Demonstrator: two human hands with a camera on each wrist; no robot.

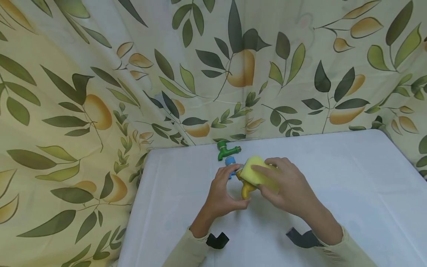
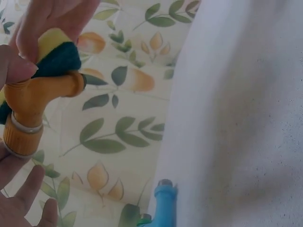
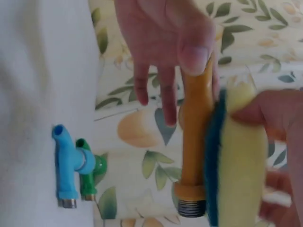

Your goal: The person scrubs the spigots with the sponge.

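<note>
A yellow-orange plastic tap [image 1: 247, 190] is held up over the table, its spout pointing down in the head view. My left hand [image 1: 220, 194] grips it between thumb and fingers. In my right hand [image 1: 293, 189] is a sponge [image 1: 255, 167], yellow with a dark green scouring side. That green side [image 3: 215, 156] lies against the body of the tap [image 3: 195, 137] in the right wrist view. The left wrist view shows the tap's ribbed collar [image 2: 22, 137] near the left fingers, and the sponge [image 2: 59, 59] behind the tap.
On the white-covered table [image 1: 173, 193], a blue tap [image 1: 230, 161] stands just beyond my left hand. A green tap [image 1: 227, 150] is behind it, near the table's far edge. A leaf-and-fruit patterned curtain [image 1: 213, 107] hangs along the back and left.
</note>
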